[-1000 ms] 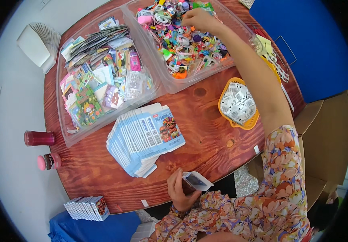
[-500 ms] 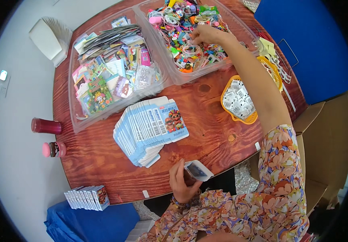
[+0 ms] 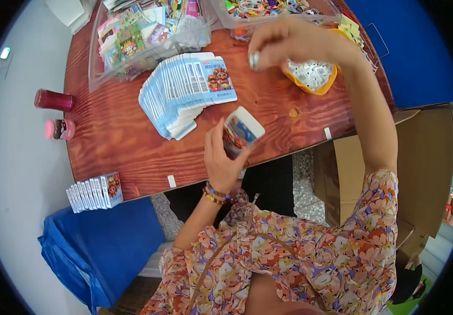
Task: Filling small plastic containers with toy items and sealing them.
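My left hand [image 3: 223, 163] is wrapped round a small printed box [image 3: 235, 137], held tilted above the table's front edge. The box's top is open and its white flap stands out. My right hand [image 3: 308, 42], smeared by motion, is raised over the table, right of the box. Between its thumb and fingers it pinches a small pale thing [image 3: 254, 60], too blurred to name. Left of the box, a fanned stack of blue-and-white flattened cartons [image 3: 184, 86] lies on the wood. Below my right hand, a yellow basket [image 3: 318, 91] holds small white packets [image 3: 310, 75].
Two clear plastic bins stand at the back: one with cards and packets [image 3: 132, 47], one with colourful trinkets [image 3: 268, 8]. Filled boxes [image 3: 92, 191] stand in a row at the left front edge. A red jar [image 3: 53, 100] and a pink one [image 3: 58, 129] sit at left.
My right hand has come out of the trinket bin toward me, with a small pale thing in its fingers. The view has tipped down; my left hand still holds the box.
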### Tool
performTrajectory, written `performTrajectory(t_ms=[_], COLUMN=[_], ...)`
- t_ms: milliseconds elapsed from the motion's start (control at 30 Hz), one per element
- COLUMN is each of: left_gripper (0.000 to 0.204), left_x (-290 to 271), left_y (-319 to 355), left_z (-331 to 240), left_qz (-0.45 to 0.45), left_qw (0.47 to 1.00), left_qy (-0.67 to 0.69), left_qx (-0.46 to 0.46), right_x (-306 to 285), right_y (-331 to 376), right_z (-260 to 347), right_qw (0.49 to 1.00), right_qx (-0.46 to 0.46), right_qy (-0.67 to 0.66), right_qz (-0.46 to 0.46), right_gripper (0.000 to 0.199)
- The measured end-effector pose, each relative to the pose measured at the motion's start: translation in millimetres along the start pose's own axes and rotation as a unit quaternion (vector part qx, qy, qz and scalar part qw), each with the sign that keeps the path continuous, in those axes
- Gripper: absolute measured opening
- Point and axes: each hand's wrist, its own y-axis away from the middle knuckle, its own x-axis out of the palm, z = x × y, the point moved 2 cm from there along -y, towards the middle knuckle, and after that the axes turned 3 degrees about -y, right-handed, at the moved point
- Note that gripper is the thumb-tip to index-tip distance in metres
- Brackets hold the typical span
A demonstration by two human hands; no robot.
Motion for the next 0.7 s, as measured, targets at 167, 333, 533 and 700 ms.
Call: performTrajectory(t_ms=[167, 333, 533, 700], left_gripper=[0.082, 0.082, 0.082, 0.083], left_x=[2.7, 4.8, 2.0, -0.1], left_y=[1.3, 11.7, 15.2, 12.7], left_z=[-8.5, -17.8, -19.7, -18.0], left_qz=[-0.020, -0.030, -0.029, -0.047], left_qw=[0.998, 0.997, 0.998, 0.994], left_qy=[-0.041, -0.045, -0.045, -0.070], left_qx=[0.044, 0.055, 0.046, 0.075], right_x=[73.7, 93.1, 101.6, 101.4], right_y=[38.0, 57.9, 66.0, 67.8], right_z=[0.4, 3.5, 8.6, 3.1], right_qw=[0.982, 0.980, 0.982, 0.969], right_qx=[-0.104, -0.095, -0.097, -0.159], right_qy=[0.141, 0.171, 0.158, 0.172], right_qz=[0.068, 0.036, -0.027, -0.072], right_gripper=[0.024, 0.025, 0.024, 0.022])
